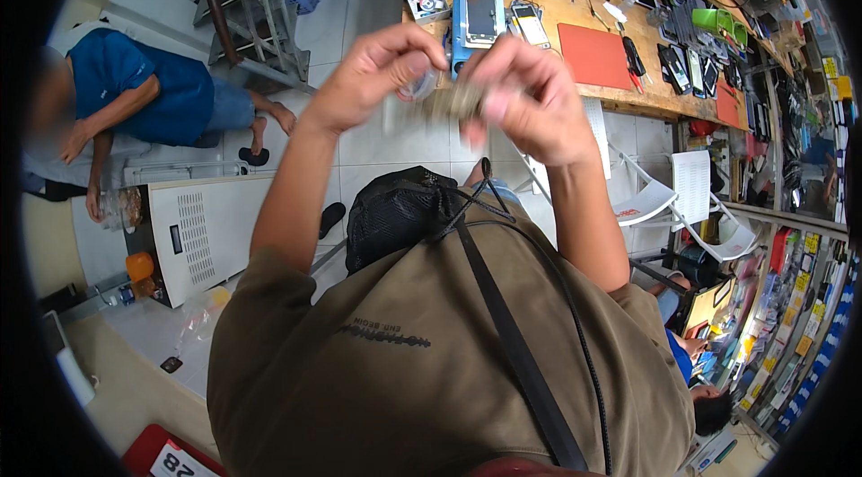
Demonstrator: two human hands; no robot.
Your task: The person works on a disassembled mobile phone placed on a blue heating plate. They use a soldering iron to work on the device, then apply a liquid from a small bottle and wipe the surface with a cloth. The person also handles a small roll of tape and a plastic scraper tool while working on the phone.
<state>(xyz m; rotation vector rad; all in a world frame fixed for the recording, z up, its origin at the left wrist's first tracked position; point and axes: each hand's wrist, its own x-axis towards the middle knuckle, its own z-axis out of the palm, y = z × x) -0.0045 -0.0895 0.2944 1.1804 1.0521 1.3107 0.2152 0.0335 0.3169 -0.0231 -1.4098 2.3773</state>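
In front of my chest, my left hand (382, 80) is closed, thumb against fingers, on a small clear plastic piece with a rounded edge (420, 86). Beside it, my right hand (539, 104) has its fingers curled in and is partly smeared by motion. A blurred grey-brown thing (456, 104) shows between the two hands, at the right fingertips. Its kind cannot be made out. Beyond the hands, a phone with a dark screen (482, 13) rests on a blue block (461, 50) on the wooden workbench (548, 12).
An orange-red mat (594, 55) and several phones lie on the bench. White folding chairs (691, 189) stand to the right. A black mesh bag (395, 212) hangs at my front. On the left, a person in blue (148, 86) sits near a white cabinet (211, 230) and metal stairs (260, 19).
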